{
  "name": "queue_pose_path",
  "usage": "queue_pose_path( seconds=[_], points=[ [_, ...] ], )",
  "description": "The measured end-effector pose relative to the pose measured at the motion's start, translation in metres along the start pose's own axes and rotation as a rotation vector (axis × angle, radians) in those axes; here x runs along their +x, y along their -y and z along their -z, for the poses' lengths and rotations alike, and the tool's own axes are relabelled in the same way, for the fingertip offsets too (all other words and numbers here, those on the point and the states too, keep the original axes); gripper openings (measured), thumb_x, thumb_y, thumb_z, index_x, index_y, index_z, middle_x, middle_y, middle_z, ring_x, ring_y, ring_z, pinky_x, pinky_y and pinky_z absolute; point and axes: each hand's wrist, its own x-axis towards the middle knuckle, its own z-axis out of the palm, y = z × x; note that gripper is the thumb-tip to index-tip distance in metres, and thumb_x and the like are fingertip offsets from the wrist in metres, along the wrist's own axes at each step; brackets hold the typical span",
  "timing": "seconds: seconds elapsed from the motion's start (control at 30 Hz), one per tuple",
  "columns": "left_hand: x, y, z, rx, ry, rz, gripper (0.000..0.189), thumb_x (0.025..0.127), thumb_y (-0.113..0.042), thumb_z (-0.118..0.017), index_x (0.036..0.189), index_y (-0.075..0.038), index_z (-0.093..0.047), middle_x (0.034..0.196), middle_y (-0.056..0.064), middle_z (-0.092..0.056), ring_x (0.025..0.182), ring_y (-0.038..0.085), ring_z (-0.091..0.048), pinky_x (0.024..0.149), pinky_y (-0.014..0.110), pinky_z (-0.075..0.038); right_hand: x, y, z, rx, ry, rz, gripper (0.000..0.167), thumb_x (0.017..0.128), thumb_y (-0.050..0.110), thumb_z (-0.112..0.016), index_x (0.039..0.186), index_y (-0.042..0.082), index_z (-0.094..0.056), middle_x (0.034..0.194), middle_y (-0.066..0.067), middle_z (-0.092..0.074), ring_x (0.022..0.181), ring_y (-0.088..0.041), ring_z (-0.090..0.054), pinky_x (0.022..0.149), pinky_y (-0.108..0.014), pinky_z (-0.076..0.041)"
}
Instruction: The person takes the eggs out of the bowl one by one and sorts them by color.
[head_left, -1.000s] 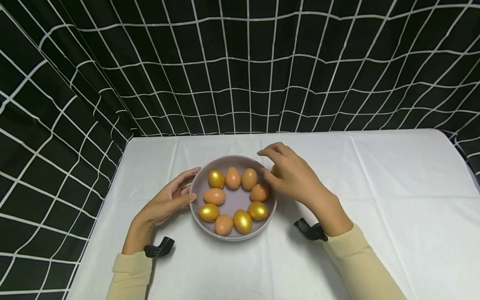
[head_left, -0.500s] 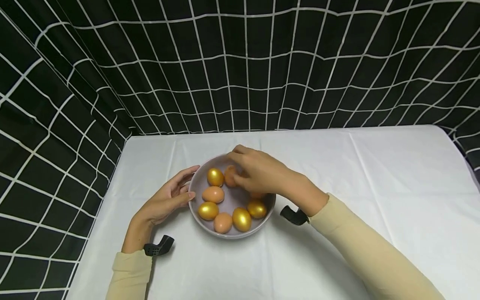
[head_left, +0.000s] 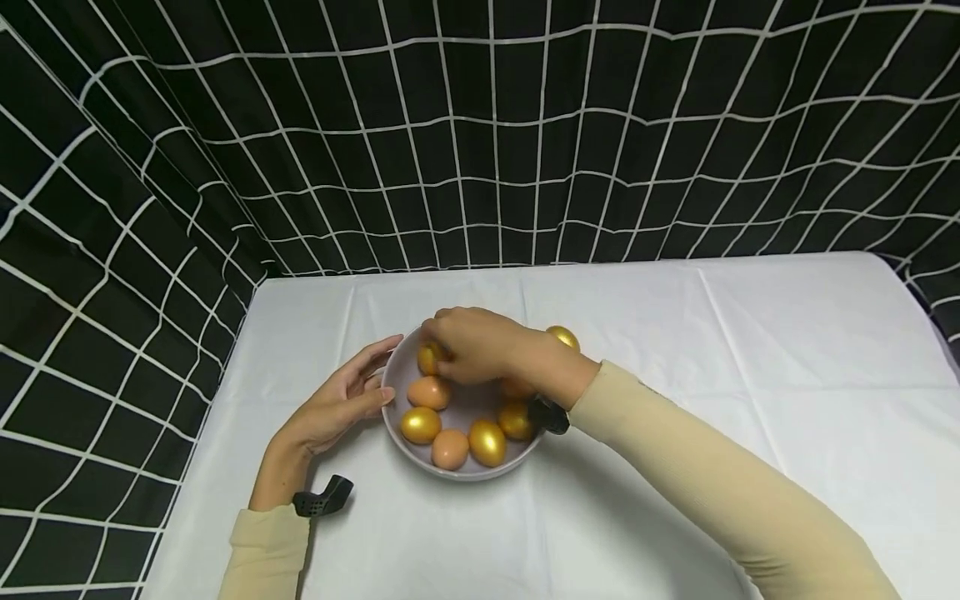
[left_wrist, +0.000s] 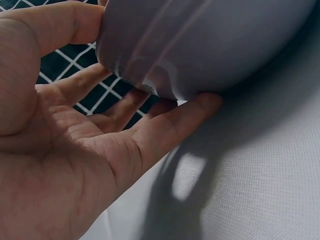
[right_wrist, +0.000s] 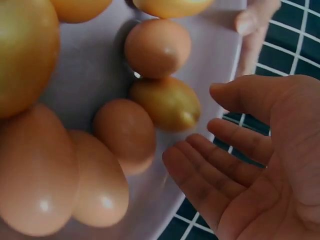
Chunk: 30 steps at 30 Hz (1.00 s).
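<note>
A mauve bowl (head_left: 480,476) stands on the table with brown and golden eggs arranged in it. My left hand (head_left: 337,400) steadies its left side, thumb at the rim and fingers spread against the outer wall. My right hand (head_left: 480,346) reaches over the bowl to the golden egg (right_wrist: 167,105) at its far left. In the right wrist view the thumb and fingers reach toward this egg from either side, with a small gap showing. Beside it lie one brown egg (head_left: 429,392) and another brown egg (right_wrist: 125,135). From the head, the right hand hides the brown eggs at the back.
Another golden egg (head_left: 562,337) lies outside the bowl, beyond the right wrist. A white cloth (head_left: 750,400) covers the table. Black netted fabric (head_left: 480,133) hangs behind and to the left. Both wrists wear a black camera (head_left: 324,497).
My right hand has moved left across the bowl from its right rim to the far-left golden egg. A golden egg beyond the right rim now shows. My left hand stays put.
</note>
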Motion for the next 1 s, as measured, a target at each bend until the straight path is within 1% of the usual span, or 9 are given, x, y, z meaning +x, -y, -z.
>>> queue_pose_path(
  seconds=[0.1, 0.17, 0.3, 0.37, 0.4, 0.5, 0.63, 0.83, 1.0],
  points=[
    [-0.001, 0.001, 0.0, -0.009, 0.006, -0.005, 0.074, 0.104, -0.002, -0.061, 0.168, -0.017, -0.026, 0.172, 0.015, -0.028, 0.146, 0.019, -0.049, 0.1, 0.033, -0.061, 0.004, 0.002, -0.005, -0.033, 0.014, -0.016, 0.022, 0.096, 0.014, -0.071, 0.117, 0.01, -0.072, 0.104, -0.003, -0.066, 0.086, -0.02, -0.061, 0.083, -0.035, -0.054],
    [0.0, 0.001, 0.0, -0.013, 0.009, -0.008, 0.074, 0.104, -0.003, -0.061, 0.168, -0.017, -0.027, 0.172, 0.014, -0.028, 0.146, 0.019, -0.05, 0.101, 0.033, -0.061, 0.006, 0.003, -0.008, -0.048, 0.012, -0.008, 0.021, 0.093, 0.013, -0.073, 0.114, 0.011, -0.073, 0.107, -0.004, -0.068, 0.089, -0.021, -0.063, 0.087, -0.036, -0.056],
    [0.001, 0.0, 0.0, -0.021, 0.017, -0.011, 0.074, 0.104, -0.003, -0.061, 0.168, -0.016, -0.027, 0.172, 0.013, -0.027, 0.146, 0.02, -0.049, 0.101, 0.034, -0.06, 0.01, 0.005, -0.012, -0.048, 0.033, 0.036, 0.032, 0.089, 0.012, -0.079, 0.12, 0.012, -0.073, 0.122, -0.007, -0.07, 0.106, -0.022, -0.067, 0.104, -0.038, -0.055],
    [0.001, 0.0, 0.0, -0.025, 0.018, -0.01, 0.074, 0.104, -0.003, -0.061, 0.168, -0.016, -0.027, 0.172, 0.014, -0.027, 0.146, 0.021, -0.049, 0.102, 0.034, -0.06, 0.012, 0.006, -0.013, -0.047, 0.067, 0.048, 0.038, 0.086, 0.01, -0.081, 0.123, 0.012, -0.072, 0.126, -0.007, -0.069, 0.11, -0.023, -0.066, 0.108, -0.038, -0.054],
    [0.001, 0.0, 0.0, -0.026, 0.02, -0.009, 0.074, 0.104, -0.002, -0.061, 0.168, -0.016, -0.026, 0.172, 0.014, -0.027, 0.147, 0.021, -0.049, 0.102, 0.033, -0.06, 0.013, 0.007, -0.014, -0.047, 0.084, 0.048, 0.041, 0.085, 0.008, -0.081, 0.125, 0.013, -0.072, 0.127, -0.007, -0.068, 0.11, -0.022, -0.066, 0.109, -0.038, -0.054],
    [0.001, 0.0, -0.001, -0.027, 0.022, -0.008, 0.074, 0.104, -0.002, -0.061, 0.168, -0.016, -0.027, 0.173, 0.013, -0.026, 0.148, 0.021, -0.048, 0.102, 0.033, -0.06, 0.014, 0.009, -0.016, -0.08, 0.134, 0.043, 0.038, 0.085, 0.002, -0.077, 0.119, 0.016, -0.072, 0.12, -0.003, -0.067, 0.103, -0.02, -0.064, 0.104, -0.035, -0.055],
    [0.002, 0.0, -0.001, -0.026, 0.028, -0.021, 0.073, 0.104, -0.003, -0.061, 0.168, -0.016, -0.027, 0.173, 0.013, -0.026, 0.149, 0.019, -0.047, 0.102, 0.033, -0.06, 0.016, 0.01, -0.018, -0.121, 0.146, 0.066, 0.032, 0.089, -0.004, -0.071, 0.113, 0.017, -0.071, 0.112, -0.001, -0.067, 0.101, -0.018, -0.065, 0.101, -0.035, -0.056],
    [0.001, 0.0, -0.001, -0.032, 0.029, -0.024, 0.073, 0.104, -0.003, -0.061, 0.168, -0.016, -0.027, 0.173, 0.012, -0.026, 0.148, 0.017, -0.048, 0.102, 0.033, -0.06, 0.02, 0.011, -0.021, -0.12, 0.145, 0.064, 0.036, 0.089, -0.002, -0.073, 0.119, 0.017, -0.071, 0.117, -0.002, -0.067, 0.105, -0.022, -0.067, 0.101, -0.037, -0.056],
    [0.0, 0.0, 0.001, -0.036, 0.025, -0.02, 0.074, 0.104, -0.002, -0.061, 0.168, -0.016, -0.026, 0.173, 0.013, -0.026, 0.15, 0.022, -0.046, 0.102, 0.033, -0.06, 0.023, 0.012, -0.023, -0.123, 0.138, 0.089, 0.033, 0.089, 0.001, -0.076, 0.118, 0.016, -0.071, 0.118, -0.003, -0.066, 0.105, -0.023, -0.068, 0.101, -0.038, -0.056]
  ],
)
